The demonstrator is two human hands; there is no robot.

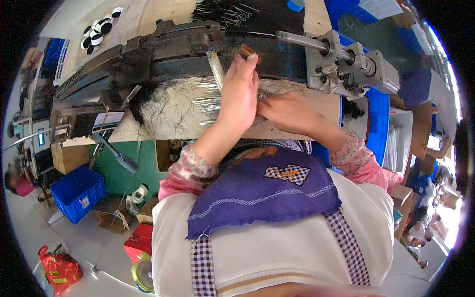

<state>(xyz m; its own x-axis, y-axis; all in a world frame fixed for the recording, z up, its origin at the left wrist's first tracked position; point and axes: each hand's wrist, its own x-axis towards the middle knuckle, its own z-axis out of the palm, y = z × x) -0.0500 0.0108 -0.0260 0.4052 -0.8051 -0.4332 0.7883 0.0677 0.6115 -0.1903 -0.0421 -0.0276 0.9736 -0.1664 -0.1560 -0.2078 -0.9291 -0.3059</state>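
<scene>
My left hand is over the front of the wooden bench, fingers stretched away from me. Its fingertips reach a small brown block by the dark metal machine; whether they touch is unclear. A pale, wrapped-looking bar slants down beside that hand. My right hand is low over the bench, fingers curled together against the left hand's side. What they hold is hidden; a grey wiry bunch shows just beyond them. Thin silvery metal wires lie left of my left wrist.
A metal rod and clamp assembly stands at the right end of the bench. Dark bristles are scattered at left. Twisted wires lie on black cloth at the back. Black-and-white round pieces sit far left. A blue crate stands below.
</scene>
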